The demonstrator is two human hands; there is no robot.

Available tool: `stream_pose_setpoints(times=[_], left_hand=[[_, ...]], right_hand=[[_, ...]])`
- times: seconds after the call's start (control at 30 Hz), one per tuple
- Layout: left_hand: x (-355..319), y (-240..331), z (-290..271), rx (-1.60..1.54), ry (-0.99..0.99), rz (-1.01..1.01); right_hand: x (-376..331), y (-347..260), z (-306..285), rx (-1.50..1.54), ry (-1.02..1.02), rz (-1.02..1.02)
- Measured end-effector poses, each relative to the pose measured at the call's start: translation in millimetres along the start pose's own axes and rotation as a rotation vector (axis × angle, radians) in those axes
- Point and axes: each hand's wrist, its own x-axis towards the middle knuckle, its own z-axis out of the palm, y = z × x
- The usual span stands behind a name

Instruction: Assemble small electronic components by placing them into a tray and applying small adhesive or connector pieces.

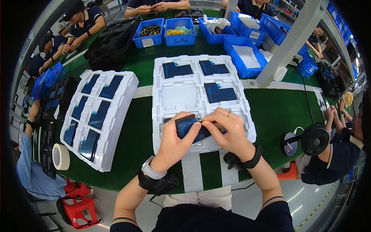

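Observation:
Over the front of a white plastic tray (157,92) I hold a flat, dark-blue battery (181,125) with a small light-blue tab. My left hand (174,135) grips it from the left, thumb on its upper face. The fingers of my right hand (228,127) are closed in a pinch at its top right edge, by the tab; the exact spot is hidden behind the fingertips. More L-shaped batteries (220,92) lie in the tray's pockets, while the middle-left pocket holds none. My hands partly cover the front row.
To the left, stacked white trays (116,127) carry several batteries beside a tape roll (61,156). Blue bins (180,38) and black plastic frames (112,42) stand behind. A metal post (290,42) rises at back right. A small fan (315,140) sits right. Co-workers sit around the green table.

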Motion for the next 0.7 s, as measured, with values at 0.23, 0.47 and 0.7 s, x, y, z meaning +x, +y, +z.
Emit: stream_pose_setpoints(times=[0.23, 0.47, 0.7], left_hand=[[0.6, 1.6, 1.5, -0.017, 0.019, -0.008], [1.1, -0.6, 1.6, -0.014, 0.021, 0.002], [1.7, -3.2, 1.1, -0.022, 0.013, -0.017]], right_hand=[[-1.3, 0.5, 2.1, -0.014, 0.027, 0.018], [-0.3, -0.8, 0.9, -0.032, 0.019, 0.023], [-2.0, 4.0, 3.2, -0.027, 0.027, 0.01]])
